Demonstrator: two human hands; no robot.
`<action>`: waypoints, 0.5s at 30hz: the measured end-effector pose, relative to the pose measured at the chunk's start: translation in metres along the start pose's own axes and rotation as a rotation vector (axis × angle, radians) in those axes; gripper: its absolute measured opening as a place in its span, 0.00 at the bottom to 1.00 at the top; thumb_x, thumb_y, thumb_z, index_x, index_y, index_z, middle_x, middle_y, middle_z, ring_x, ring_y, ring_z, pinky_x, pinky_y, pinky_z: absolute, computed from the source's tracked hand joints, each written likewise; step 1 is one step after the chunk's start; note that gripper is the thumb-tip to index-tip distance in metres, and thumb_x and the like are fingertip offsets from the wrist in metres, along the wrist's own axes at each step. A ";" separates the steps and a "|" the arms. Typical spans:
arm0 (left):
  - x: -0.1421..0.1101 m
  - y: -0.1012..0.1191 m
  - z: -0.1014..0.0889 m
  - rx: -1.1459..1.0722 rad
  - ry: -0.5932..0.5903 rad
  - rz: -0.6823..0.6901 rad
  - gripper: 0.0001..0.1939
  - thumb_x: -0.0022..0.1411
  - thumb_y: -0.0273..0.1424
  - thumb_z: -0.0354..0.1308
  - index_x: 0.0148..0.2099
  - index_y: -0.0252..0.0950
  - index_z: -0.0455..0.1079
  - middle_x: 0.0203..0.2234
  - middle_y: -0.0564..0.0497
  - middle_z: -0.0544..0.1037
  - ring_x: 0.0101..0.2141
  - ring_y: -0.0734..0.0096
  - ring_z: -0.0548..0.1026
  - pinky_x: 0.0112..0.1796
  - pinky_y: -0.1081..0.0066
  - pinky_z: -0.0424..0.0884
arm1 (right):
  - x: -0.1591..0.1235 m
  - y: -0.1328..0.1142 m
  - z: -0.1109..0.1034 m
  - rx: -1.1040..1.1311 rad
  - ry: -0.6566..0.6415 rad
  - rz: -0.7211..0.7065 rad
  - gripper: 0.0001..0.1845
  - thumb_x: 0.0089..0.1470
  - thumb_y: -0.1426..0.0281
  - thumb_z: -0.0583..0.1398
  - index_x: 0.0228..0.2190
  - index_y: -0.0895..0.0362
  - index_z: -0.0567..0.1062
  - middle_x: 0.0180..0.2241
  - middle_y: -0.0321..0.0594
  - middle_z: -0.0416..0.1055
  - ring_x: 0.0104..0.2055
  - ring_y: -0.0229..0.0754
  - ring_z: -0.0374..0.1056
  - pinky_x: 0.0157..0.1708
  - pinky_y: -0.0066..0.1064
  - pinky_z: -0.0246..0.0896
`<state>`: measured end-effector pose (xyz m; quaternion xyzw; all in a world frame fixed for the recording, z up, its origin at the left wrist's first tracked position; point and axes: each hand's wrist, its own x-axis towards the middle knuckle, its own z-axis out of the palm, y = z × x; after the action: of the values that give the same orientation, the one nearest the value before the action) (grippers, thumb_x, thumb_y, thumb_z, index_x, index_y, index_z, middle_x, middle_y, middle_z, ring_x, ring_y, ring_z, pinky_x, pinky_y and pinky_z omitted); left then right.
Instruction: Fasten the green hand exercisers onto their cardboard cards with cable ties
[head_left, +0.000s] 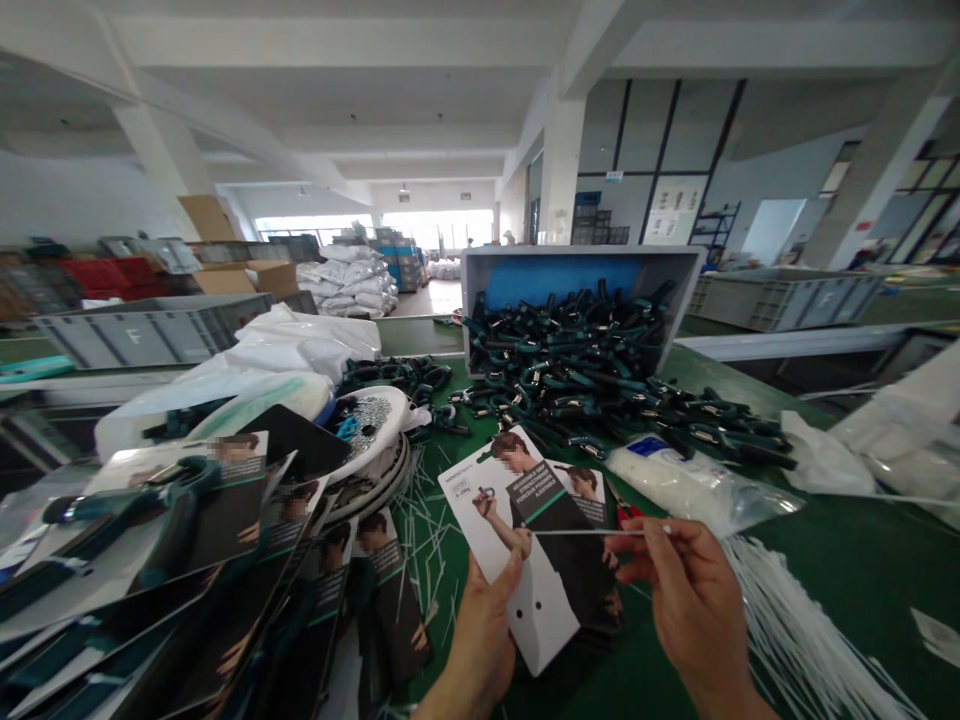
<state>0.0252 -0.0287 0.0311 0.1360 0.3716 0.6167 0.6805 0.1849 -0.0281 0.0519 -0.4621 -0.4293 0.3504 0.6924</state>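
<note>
Currently, left hand [480, 635]: thumb over the front of a printed card [538, 585], the other fingers underneath, gripping it tilted above the worktop [660, 668].
Right hand [690, 600]: fingers narrow, pinching one end of a white cable tie [577, 532].
Cable tie: drawn out straight between the hands, its left end against the card by the left thumb; whether it passes through, I cannot tell.
Right of the card: red-handled tool [628, 513], clear plastic bag [682, 490], loose bundle of white ties [799, 615].
Left side: stacked cards with hand grips [180, 530], beside a white dish [401, 410] of small metal parts.
Beyond: grey crate [688, 292] on its side, dark green grips [577, 350] spilling onto the worktop.
</note>
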 end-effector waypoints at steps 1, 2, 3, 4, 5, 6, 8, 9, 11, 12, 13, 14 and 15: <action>0.000 0.000 0.000 0.000 0.002 0.001 0.42 0.46 0.31 0.66 0.61 0.45 0.50 0.45 0.45 0.74 0.41 0.60 0.75 0.43 0.64 0.69 | 0.000 -0.001 0.000 -0.017 -0.003 -0.002 0.13 0.51 0.62 0.60 0.32 0.57 0.65 0.32 0.42 0.72 0.30 0.43 0.72 0.19 0.28 0.69; 0.000 0.000 0.000 0.000 0.007 0.007 0.43 0.46 0.31 0.67 0.61 0.45 0.50 0.45 0.45 0.74 0.42 0.59 0.75 0.43 0.64 0.69 | 0.000 -0.002 0.000 -0.036 -0.008 -0.007 0.13 0.51 0.62 0.60 0.32 0.57 0.65 0.32 0.43 0.72 0.30 0.43 0.72 0.19 0.29 0.69; 0.001 -0.001 0.000 0.000 0.012 0.012 0.43 0.45 0.31 0.67 0.61 0.44 0.50 0.45 0.45 0.74 0.42 0.59 0.74 0.43 0.64 0.69 | 0.000 -0.003 0.000 -0.056 -0.013 -0.017 0.13 0.51 0.61 0.60 0.32 0.57 0.65 0.32 0.43 0.72 0.30 0.43 0.72 0.19 0.29 0.69; 0.002 -0.001 0.000 0.003 0.013 0.015 0.44 0.45 0.32 0.67 0.61 0.44 0.50 0.45 0.44 0.74 0.42 0.59 0.74 0.43 0.64 0.69 | -0.002 -0.004 0.001 -0.076 -0.016 -0.028 0.13 0.51 0.61 0.59 0.32 0.58 0.65 0.32 0.44 0.72 0.29 0.43 0.72 0.19 0.28 0.69; 0.003 -0.002 0.000 0.009 0.012 0.017 0.44 0.45 0.32 0.67 0.61 0.45 0.49 0.45 0.44 0.74 0.42 0.59 0.75 0.42 0.64 0.69 | -0.003 -0.005 0.002 -0.097 -0.022 -0.033 0.13 0.51 0.61 0.59 0.32 0.58 0.65 0.31 0.44 0.72 0.27 0.42 0.72 0.18 0.28 0.68; 0.004 -0.004 -0.001 0.017 0.015 0.015 0.44 0.45 0.32 0.67 0.61 0.45 0.49 0.46 0.44 0.74 0.42 0.59 0.75 0.42 0.64 0.70 | -0.006 -0.005 0.003 -0.113 -0.030 -0.033 0.13 0.51 0.60 0.59 0.32 0.58 0.65 0.31 0.44 0.73 0.25 0.40 0.72 0.17 0.27 0.67; 0.006 -0.007 -0.002 0.046 0.036 0.006 0.46 0.44 0.31 0.67 0.62 0.46 0.48 0.45 0.45 0.75 0.40 0.58 0.76 0.41 0.64 0.71 | -0.012 -0.005 0.007 -0.125 -0.047 -0.012 0.14 0.52 0.59 0.57 0.31 0.58 0.65 0.30 0.44 0.73 0.21 0.37 0.70 0.15 0.25 0.65; 0.007 -0.009 -0.004 0.062 0.049 0.003 0.46 0.43 0.31 0.68 0.62 0.45 0.48 0.44 0.45 0.75 0.40 0.58 0.76 0.41 0.64 0.71 | -0.015 -0.003 0.009 -0.128 -0.059 0.007 0.14 0.52 0.59 0.56 0.31 0.58 0.65 0.30 0.44 0.73 0.20 0.36 0.69 0.15 0.25 0.64; 0.008 -0.013 -0.006 0.105 0.067 0.004 0.45 0.43 0.30 0.68 0.61 0.42 0.50 0.41 0.45 0.77 0.39 0.56 0.76 0.42 0.63 0.71 | -0.020 0.001 0.014 -0.144 -0.091 0.044 0.15 0.54 0.57 0.54 0.30 0.57 0.65 0.28 0.42 0.73 0.20 0.35 0.68 0.15 0.24 0.63; 0.009 -0.014 -0.007 0.130 0.061 -0.001 0.43 0.44 0.31 0.67 0.61 0.41 0.52 0.40 0.45 0.77 0.40 0.56 0.76 0.42 0.62 0.71 | -0.021 0.005 0.016 -0.176 -0.118 0.054 0.15 0.54 0.57 0.53 0.29 0.57 0.65 0.26 0.40 0.72 0.18 0.34 0.66 0.15 0.23 0.60; 0.010 -0.015 -0.008 0.160 0.055 -0.004 0.41 0.45 0.31 0.67 0.60 0.40 0.54 0.39 0.45 0.78 0.40 0.55 0.76 0.43 0.62 0.71 | -0.022 0.007 0.017 -0.223 -0.140 0.044 0.15 0.55 0.58 0.53 0.28 0.57 0.65 0.24 0.38 0.71 0.18 0.33 0.63 0.15 0.22 0.59; 0.010 -0.015 -0.009 0.183 0.044 -0.009 0.39 0.45 0.32 0.67 0.59 0.40 0.56 0.38 0.46 0.78 0.40 0.55 0.76 0.44 0.61 0.71 | -0.022 0.010 0.018 -0.285 -0.164 0.016 0.14 0.55 0.59 0.53 0.26 0.57 0.65 0.22 0.36 0.69 0.17 0.32 0.62 0.16 0.22 0.57; 0.009 -0.015 -0.010 0.203 0.034 -0.016 0.38 0.45 0.32 0.67 0.58 0.41 0.57 0.37 0.46 0.79 0.41 0.55 0.76 0.44 0.61 0.70 | -0.021 0.011 0.017 -0.356 -0.187 -0.024 0.14 0.54 0.60 0.53 0.25 0.57 0.65 0.20 0.34 0.67 0.18 0.32 0.61 0.17 0.22 0.56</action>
<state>0.0295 -0.0258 0.0114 0.1910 0.4447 0.5726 0.6618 0.1601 -0.0370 0.0392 -0.5374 -0.5526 0.3021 0.5609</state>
